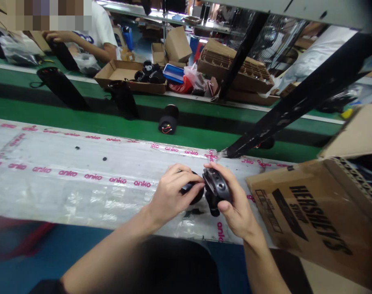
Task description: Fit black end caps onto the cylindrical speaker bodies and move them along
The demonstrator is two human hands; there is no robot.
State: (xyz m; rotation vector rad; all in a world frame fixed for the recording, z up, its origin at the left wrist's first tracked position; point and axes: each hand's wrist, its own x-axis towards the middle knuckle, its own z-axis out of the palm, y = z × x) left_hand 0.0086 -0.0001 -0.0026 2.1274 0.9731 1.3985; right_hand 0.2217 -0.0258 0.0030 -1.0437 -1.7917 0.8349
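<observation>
Item: black moulded plastic housing point(217, 188), pierced with round holes, held just above the bench, touching a rounded black part point(194, 193). Right hand point(238, 208): fingers curled closed over the housing's top, thumb pressed against its near side. Left hand point(173, 195): fingers wrapped closed around the rounded black part. Beneath both: clear plastic sheet point(66, 192) printed "anko" in pink, covering the bench. To the right: cardboard box point(314, 212) printed HERSHEY'S, overlapping the sheet's edge. Beyond: green conveyor belt point(118, 107) carrying a black cylindrical unit point(168, 122) with red wires. Farther off: a co-worker's hand point(59, 36) beside a white sleeve point(97, 32), and a cardboard tray point(127, 73) of black parts.
</observation>
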